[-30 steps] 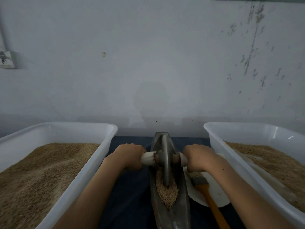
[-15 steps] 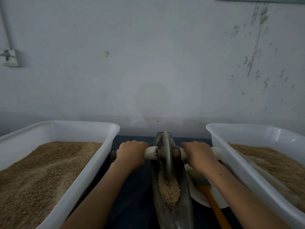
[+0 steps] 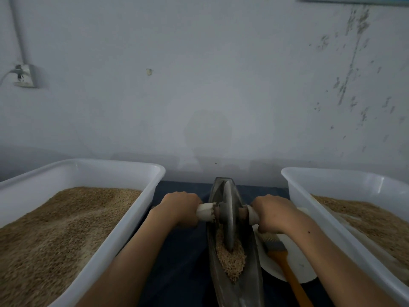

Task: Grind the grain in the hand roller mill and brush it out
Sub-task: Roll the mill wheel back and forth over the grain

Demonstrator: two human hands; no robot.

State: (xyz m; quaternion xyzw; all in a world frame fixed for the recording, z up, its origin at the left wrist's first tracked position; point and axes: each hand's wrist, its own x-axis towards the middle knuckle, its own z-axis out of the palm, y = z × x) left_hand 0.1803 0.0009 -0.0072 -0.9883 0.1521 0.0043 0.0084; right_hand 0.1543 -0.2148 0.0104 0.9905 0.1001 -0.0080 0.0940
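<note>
1. both hands clench the axle handles: left hand (image 3: 180, 208), right hand (image 3: 273, 212).
2. roller wheel (image 3: 229, 216) stands upright in the mill trough (image 3: 250, 262), mid-surface, over grain (image 3: 231, 260).
3. brush (image 3: 282, 257) lies on a plate (image 3: 296, 269) right of it.

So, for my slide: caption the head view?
Both hands grip the roller wheel's handles over grain.

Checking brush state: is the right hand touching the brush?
Cannot tell. In the head view the right hand grips the roller handle and overlaps the brush bristles; no plain contact or gap.
</note>
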